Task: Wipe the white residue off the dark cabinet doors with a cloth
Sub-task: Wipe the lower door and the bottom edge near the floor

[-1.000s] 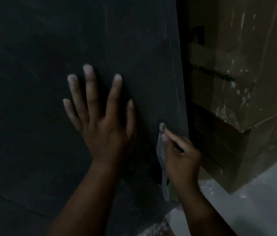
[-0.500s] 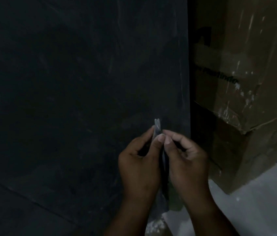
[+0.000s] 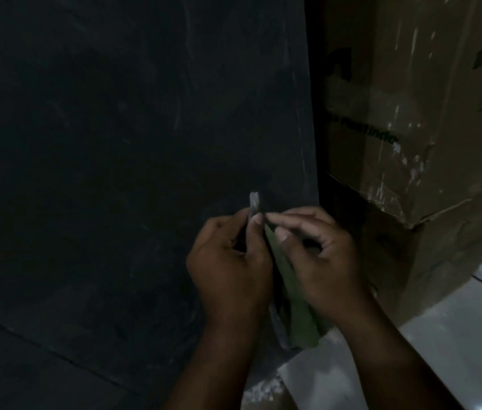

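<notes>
A dark cabinet door [image 3: 133, 149] fills the left and middle of the head view, with faint pale streaks near its right edge. In front of its lower right part, a thin greyish-green cloth strip [image 3: 290, 294] hangs down, its top end poking up above the fingers. My left hand [image 3: 227, 261] pinches the strip near its top between thumb and fingers. My right hand [image 3: 319, 255] pinches the same strip just to the right, fingertips meeting those of the left hand. The light is dim.
A worn brown cardboard box [image 3: 411, 128] with white splashes stands right beside the door's edge. A pale tiled floor [image 3: 455, 356] lies at the lower right, with white crumbs [image 3: 263, 392] on it near the door's foot.
My left hand has left the door, where it lay flat with spread fingers, and come across to the cloth strip. Both hands now pinch it together.
</notes>
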Demonstrator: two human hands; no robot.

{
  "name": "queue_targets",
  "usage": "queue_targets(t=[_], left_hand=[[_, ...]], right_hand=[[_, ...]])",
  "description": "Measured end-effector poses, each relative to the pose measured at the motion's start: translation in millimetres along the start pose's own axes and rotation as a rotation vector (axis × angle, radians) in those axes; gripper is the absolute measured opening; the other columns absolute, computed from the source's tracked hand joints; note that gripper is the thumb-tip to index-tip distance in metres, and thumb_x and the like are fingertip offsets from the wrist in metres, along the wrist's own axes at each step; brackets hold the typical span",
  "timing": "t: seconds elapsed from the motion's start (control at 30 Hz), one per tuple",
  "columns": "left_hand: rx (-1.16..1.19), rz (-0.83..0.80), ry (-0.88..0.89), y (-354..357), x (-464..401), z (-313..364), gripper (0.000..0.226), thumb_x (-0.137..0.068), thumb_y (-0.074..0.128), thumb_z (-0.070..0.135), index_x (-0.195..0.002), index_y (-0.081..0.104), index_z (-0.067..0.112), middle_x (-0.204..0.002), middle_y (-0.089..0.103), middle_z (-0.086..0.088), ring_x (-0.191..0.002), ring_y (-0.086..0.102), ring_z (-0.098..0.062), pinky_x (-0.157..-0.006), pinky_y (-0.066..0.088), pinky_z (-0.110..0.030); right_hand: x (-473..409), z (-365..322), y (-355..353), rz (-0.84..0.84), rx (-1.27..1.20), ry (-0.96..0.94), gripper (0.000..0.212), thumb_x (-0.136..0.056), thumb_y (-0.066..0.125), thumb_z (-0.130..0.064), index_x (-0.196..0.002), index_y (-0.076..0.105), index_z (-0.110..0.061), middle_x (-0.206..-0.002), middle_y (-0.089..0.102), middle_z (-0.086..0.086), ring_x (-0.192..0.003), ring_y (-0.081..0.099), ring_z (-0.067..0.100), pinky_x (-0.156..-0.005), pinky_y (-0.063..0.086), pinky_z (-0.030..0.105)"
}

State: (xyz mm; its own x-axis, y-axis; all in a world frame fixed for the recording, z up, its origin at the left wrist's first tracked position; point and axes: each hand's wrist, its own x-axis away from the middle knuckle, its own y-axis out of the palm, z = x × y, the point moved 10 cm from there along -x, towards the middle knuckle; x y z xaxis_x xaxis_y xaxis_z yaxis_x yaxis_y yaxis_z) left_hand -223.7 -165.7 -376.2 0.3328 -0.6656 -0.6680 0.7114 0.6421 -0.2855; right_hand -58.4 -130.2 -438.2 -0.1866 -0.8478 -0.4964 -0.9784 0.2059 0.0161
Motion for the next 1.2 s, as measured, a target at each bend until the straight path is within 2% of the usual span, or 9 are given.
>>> queue_targets(t=[0.13, 0.23, 0.43, 0.63, 0.77, 0.83, 0.97, 1.07, 1.2], left_hand=[[-0.162, 0.182, 0.344, -16, -10, 34, 0.012, -0.091, 0.079, 0.007, -0.103, 0.082, 0.006, -0.083, 0.067, -0.004, -0.074, 0.059, -0.008, -0.072, 0.041, -0.008], [-0.252, 0.214, 0.487, -12, -23, 38, 0.011, -0.094, 0.076, 0.007, -0.103, 0.081, 0.005, -0.084, 0.067, -0.008, -0.074, 0.059, -0.02, -0.069, 0.045, -0.023], [-0.432, 0.089, 0.565, 19, -17, 14, 0.018, -0.097, 0.074, 0.012, -0.106, 0.064, 0.024, -0.087, 0.068, -0.011, -0.07, 0.056, -0.033, -0.058, 0.048, -0.045], [-0.577, 0.114, 0.6, 29, -9, 19, 0.011, -0.09, 0.08, 0.009, -0.098, 0.085, 0.015, -0.094, 0.074, -0.009, -0.073, 0.057, -0.034, -0.064, 0.043, -0.041], [-0.562, 0.151, 0.609, 34, -25, 39, 0.011, -0.093, 0.078, 0.014, -0.097, 0.085, 0.021, -0.096, 0.074, -0.004, -0.078, 0.057, -0.034, -0.07, 0.03, -0.036], [-0.568, 0.122, 0.594, 41, -26, 37, 0.013, -0.092, 0.077, 0.014, -0.099, 0.085, 0.022, -0.093, 0.073, -0.003, -0.078, 0.057, -0.034, -0.072, 0.025, -0.035], [-0.585, -0.018, 0.584, 58, -1, 15, 0.023, -0.083, 0.083, 0.005, -0.102, 0.084, 0.019, -0.084, 0.071, -0.006, -0.072, 0.058, -0.034, -0.069, 0.03, -0.037], [-0.642, -0.083, 0.569, 62, 16, -3, 0.03, -0.076, 0.09, 0.004, -0.1, 0.085, 0.02, -0.085, 0.072, -0.004, -0.072, 0.059, -0.035, -0.067, 0.037, -0.04], [-0.601, 0.048, 0.591, 57, -3, 14, 0.019, -0.087, 0.081, 0.013, -0.099, 0.085, 0.026, -0.085, 0.072, 0.0, -0.079, 0.056, -0.033, -0.072, 0.028, -0.038]], right_hand=[[-35, 28, -43, 0.341, 0.026, 0.13, 0.023, -0.104, 0.057, -0.03, -0.124, 0.063, -0.04, -0.132, 0.057, -0.005, -0.113, 0.055, -0.005, -0.091, 0.046, 0.013], [-63, 71, -30, 0.181, 0.003, 0.298, 0.039, -0.109, 0.046, -0.04, -0.146, 0.052, -0.032, -0.147, 0.054, -0.006, -0.131, 0.052, 0.009, -0.112, 0.045, 0.038], [-64, 118, -16, 0.087, -0.109, 0.362, 0.044, -0.106, 0.053, -0.039, -0.146, 0.057, -0.021, -0.137, 0.066, -0.005, -0.126, 0.061, 0.009, -0.111, 0.049, 0.042], [-67, 135, -22, 0.071, -0.226, 0.419, 0.04, -0.099, 0.064, -0.042, -0.137, 0.064, -0.027, -0.115, 0.071, -0.024, -0.117, 0.065, 0.0, -0.106, 0.054, 0.035], [-66, 136, -20, 0.097, -0.304, 0.393, 0.036, -0.101, 0.063, -0.033, -0.135, 0.066, -0.02, -0.126, 0.072, -0.009, -0.12, 0.065, 0.005, -0.108, 0.052, 0.034], [-67, 138, -21, 0.108, -0.307, 0.377, 0.038, -0.101, 0.064, -0.03, -0.137, 0.065, -0.016, -0.127, 0.071, -0.007, -0.118, 0.065, 0.002, -0.103, 0.053, 0.026], [-68, 147, -23, 0.097, -0.296, 0.404, 0.04, -0.1, 0.066, -0.033, -0.137, 0.064, -0.018, -0.102, 0.072, -0.029, -0.104, 0.066, -0.012, -0.084, 0.052, 0.009], [-68, 150, -20, 0.057, -0.303, 0.428, 0.041, -0.099, 0.066, -0.036, -0.138, 0.064, -0.022, -0.111, 0.072, -0.024, -0.112, 0.065, -0.006, -0.097, 0.055, 0.02], [-68, 152, -21, 0.036, -0.343, 0.429, 0.041, -0.1, 0.064, -0.03, -0.139, 0.062, -0.017, -0.137, 0.066, -0.003, -0.127, 0.061, 0.009, -0.112, 0.049, 0.036]])
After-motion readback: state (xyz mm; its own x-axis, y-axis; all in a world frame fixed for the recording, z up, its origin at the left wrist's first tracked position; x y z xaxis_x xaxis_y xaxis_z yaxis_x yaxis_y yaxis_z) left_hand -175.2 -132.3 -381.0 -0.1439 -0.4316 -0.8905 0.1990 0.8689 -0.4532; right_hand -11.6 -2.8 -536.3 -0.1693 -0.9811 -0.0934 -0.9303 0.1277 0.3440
